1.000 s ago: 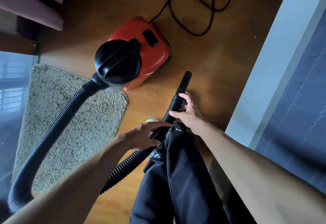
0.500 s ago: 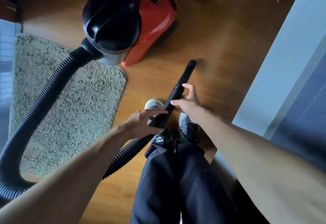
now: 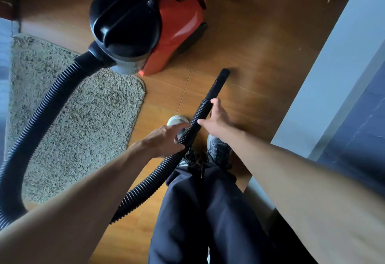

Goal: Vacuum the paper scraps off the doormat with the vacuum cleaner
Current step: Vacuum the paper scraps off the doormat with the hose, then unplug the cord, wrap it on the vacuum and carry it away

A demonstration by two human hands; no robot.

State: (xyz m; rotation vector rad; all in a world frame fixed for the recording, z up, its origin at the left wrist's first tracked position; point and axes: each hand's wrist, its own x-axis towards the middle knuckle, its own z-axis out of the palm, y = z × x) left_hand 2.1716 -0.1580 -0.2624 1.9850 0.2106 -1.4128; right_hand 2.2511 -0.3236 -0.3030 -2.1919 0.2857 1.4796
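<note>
Both hands loosely hold the black ribbed plastic hose (image 3: 192,125); left hand (image 3: 164,141) and right hand (image 3: 216,121) half-closed, right of the grey shaggy doormat (image 3: 83,118).

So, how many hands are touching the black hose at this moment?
2. The left hand is at the ribbed hose just above the shoes; the right hand is further up, near the smooth nozzle.

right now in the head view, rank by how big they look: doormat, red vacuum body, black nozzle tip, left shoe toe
1. doormat
2. red vacuum body
3. black nozzle tip and left shoe toe: look close in size, and the toe is partly hidden by the left hand, so no ranking.
</note>
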